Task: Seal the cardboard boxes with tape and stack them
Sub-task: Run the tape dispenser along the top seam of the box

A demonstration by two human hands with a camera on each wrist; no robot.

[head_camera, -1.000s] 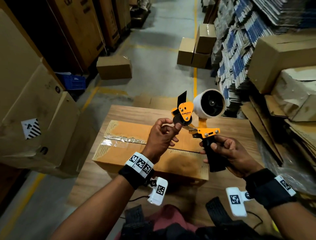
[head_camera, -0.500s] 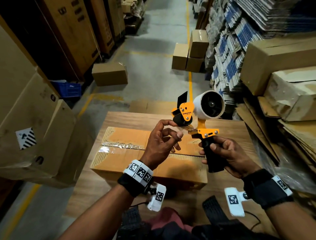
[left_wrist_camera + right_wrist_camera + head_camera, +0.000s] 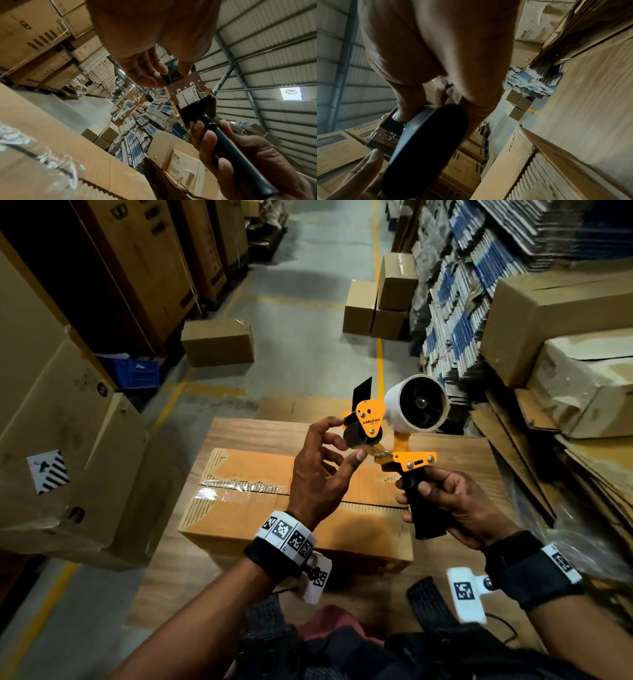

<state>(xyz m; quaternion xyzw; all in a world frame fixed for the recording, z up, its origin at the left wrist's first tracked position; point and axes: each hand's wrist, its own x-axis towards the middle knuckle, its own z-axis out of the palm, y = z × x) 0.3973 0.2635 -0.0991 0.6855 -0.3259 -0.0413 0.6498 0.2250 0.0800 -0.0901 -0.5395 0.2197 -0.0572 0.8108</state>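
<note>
An orange tape dispenser (image 3: 397,433) with a white tape roll (image 3: 416,404) is held up over a flat cardboard box (image 3: 260,508) on a wooden table (image 3: 191,570). My right hand (image 3: 448,501) grips its black handle (image 3: 426,515), seen close in the right wrist view as the handle (image 3: 426,142). My left hand (image 3: 329,460) has thumb and fingers curled round the black roller end of the dispenser (image 3: 173,77), pinching there. Clear tape (image 3: 212,494) covers the left part of the box seam; the right part shows a bare seam.
Large cartons (image 3: 61,446) stand left of the table. Stacked flat cartons and boxes (image 3: 561,364) crowd the right. Small boxes sit on the aisle floor: one box (image 3: 217,344) at the left and a stack (image 3: 380,302) farther off. A blue crate (image 3: 132,371) is at the left.
My left hand's fingers have shifted on the dispenser's roller end, thumb now higher on it. The dispenser and right hand stay nearly in place; the head view moved slightly.
</note>
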